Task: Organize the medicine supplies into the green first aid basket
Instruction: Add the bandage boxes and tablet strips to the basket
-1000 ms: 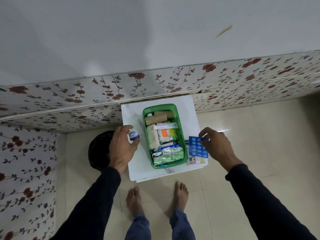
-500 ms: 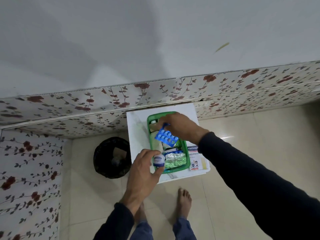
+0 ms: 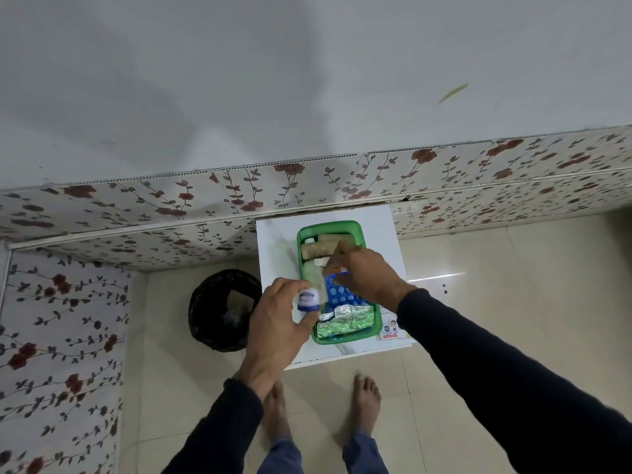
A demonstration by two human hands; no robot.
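The green basket (image 3: 355, 226) stands on a small white table (image 3: 273, 241) against the floral wall. Inside it lie tan bandage rolls (image 3: 318, 248), a white item and a silver foil pack (image 3: 343, 320). My right hand (image 3: 366, 271) reaches over the basket's middle and pinches the top of a blue blister pack (image 3: 337, 295), which hangs down into the basket. At the basket's left rim my left hand (image 3: 278, 323) grips a small white bottle with a blue label (image 3: 308, 300). A bandage box (image 3: 390, 328) lies on the table right of the basket, mostly hidden by my right arm.
A black bin (image 3: 222, 311) stands on the tiled floor left of the table. My bare feet (image 3: 367, 396) are just in front of the table. The floral wall panel (image 3: 307, 186) runs behind the table and along the left side.
My right hand carried the blue blister pack from the table's right side over the basket and lowered it in. My left hand brought the small bottle to the basket's left rim.
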